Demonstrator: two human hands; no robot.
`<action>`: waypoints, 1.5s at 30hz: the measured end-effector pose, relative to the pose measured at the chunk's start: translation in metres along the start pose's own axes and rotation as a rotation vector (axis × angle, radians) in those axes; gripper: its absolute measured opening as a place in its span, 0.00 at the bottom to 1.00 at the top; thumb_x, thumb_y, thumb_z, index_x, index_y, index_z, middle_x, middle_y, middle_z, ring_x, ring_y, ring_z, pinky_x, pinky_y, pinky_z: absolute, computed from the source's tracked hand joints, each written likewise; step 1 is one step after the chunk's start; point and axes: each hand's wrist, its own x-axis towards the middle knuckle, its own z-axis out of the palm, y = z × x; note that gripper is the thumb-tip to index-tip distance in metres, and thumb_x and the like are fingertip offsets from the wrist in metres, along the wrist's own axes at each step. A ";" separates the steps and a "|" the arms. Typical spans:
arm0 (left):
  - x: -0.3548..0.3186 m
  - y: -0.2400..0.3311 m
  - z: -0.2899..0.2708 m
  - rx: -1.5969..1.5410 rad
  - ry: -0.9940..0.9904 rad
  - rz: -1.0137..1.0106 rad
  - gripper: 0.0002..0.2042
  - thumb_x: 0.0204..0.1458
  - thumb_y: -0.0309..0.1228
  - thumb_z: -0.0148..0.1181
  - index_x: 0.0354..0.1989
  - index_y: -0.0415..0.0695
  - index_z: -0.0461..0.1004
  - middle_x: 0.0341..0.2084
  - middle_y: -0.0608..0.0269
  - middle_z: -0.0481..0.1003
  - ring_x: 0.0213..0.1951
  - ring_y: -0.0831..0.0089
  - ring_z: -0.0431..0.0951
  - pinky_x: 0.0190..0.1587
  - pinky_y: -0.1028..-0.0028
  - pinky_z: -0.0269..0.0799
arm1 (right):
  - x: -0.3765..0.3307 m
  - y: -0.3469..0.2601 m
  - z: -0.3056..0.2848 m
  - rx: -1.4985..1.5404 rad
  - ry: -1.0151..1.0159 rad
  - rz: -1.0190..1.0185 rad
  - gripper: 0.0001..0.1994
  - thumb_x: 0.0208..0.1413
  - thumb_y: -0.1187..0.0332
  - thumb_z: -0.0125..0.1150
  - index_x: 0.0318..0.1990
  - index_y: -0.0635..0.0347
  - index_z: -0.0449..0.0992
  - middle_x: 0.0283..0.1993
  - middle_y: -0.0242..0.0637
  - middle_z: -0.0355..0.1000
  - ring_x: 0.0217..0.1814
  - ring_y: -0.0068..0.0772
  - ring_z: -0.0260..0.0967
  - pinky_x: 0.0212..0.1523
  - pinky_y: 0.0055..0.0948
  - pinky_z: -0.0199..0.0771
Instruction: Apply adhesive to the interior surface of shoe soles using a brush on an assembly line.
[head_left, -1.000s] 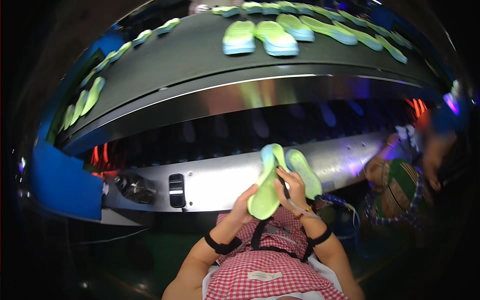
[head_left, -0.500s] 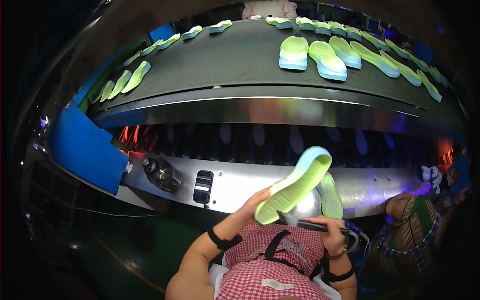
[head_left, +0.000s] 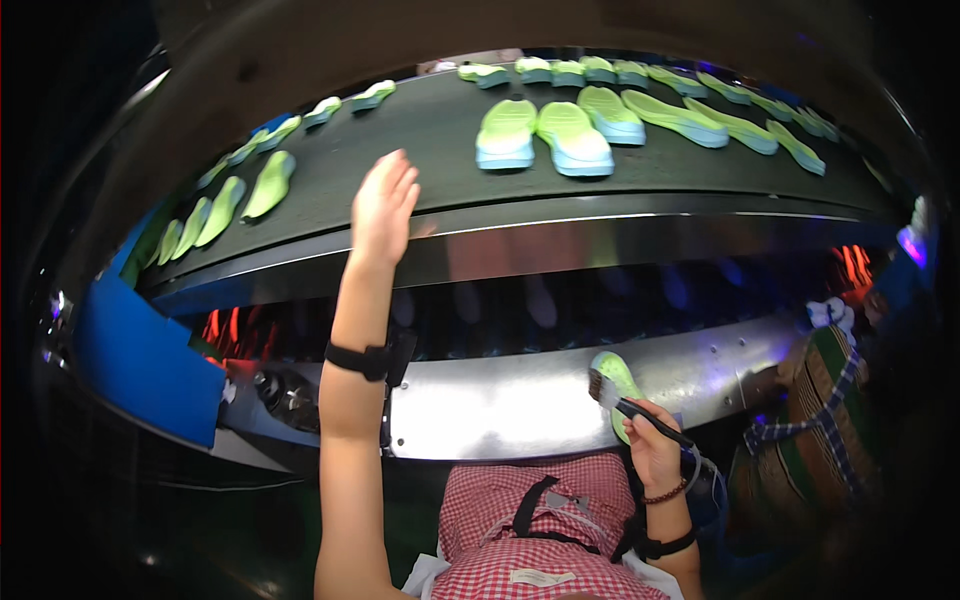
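My left hand [head_left: 384,205] reaches over the front edge of the dark conveyor belt [head_left: 350,160], fingers stretched out and holding nothing. To its left lies a lime-green shoe sole [head_left: 270,187] with several similar soles further left. My right hand [head_left: 655,445] grips the black handle of a brush [head_left: 607,390]. The bristles hang over another green sole [head_left: 618,372] on the metal ledge; I cannot tell whether they touch it. Part of that sole is hidden behind the brush and hand.
Green and pale blue soles [head_left: 575,140] stand in rows on the belt. A dark bottle [head_left: 287,400] is on the ledge [head_left: 490,400], beside my left forearm. Red-lit openings [head_left: 225,330] sit below the belt. Someone in a striped garment [head_left: 815,420] is close at the right.
The sole from my left hand is out of it, and the left belt group shows one more sole. My left arm has stretched forward. My right hand keeps the brush, now over the ledge.
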 end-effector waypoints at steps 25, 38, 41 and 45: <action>-0.198 -0.060 -0.006 -0.587 -0.488 -0.352 0.37 0.49 0.57 0.40 0.56 0.33 0.55 0.47 0.41 0.65 0.43 0.51 0.72 0.46 0.57 0.69 | 0.005 0.001 -0.017 -0.022 0.180 0.064 0.10 0.45 0.79 0.58 0.38 0.69 0.73 0.30 0.35 0.71 0.29 0.20 0.63 0.31 0.16 0.62; -0.275 -0.148 0.071 -0.925 -0.121 -0.927 0.45 0.43 0.70 0.24 0.59 0.44 0.53 0.51 0.48 0.63 0.51 0.51 0.65 0.54 0.55 0.59 | 0.012 0.017 0.022 -0.220 -0.105 0.099 0.11 0.46 0.77 0.59 0.39 0.70 0.73 0.34 0.37 0.73 0.35 0.21 0.68 0.37 0.16 0.68; -0.276 -0.144 0.074 -0.916 -0.182 -0.984 0.44 0.44 0.69 0.20 0.56 0.43 0.57 0.45 0.48 0.68 0.43 0.50 0.71 0.47 0.53 0.66 | 0.017 0.018 0.024 -0.263 -0.115 0.116 0.11 0.47 0.77 0.59 0.39 0.70 0.73 0.35 0.37 0.73 0.35 0.21 0.69 0.36 0.17 0.69; -0.278 -0.148 0.076 -0.956 -0.114 -0.994 0.40 0.47 0.65 0.22 0.55 0.43 0.59 0.44 0.49 0.69 0.41 0.51 0.71 0.45 0.54 0.67 | 0.024 0.018 0.022 -0.317 -0.096 0.081 0.10 0.46 0.77 0.60 0.38 0.69 0.74 0.34 0.36 0.73 0.35 0.21 0.69 0.37 0.18 0.69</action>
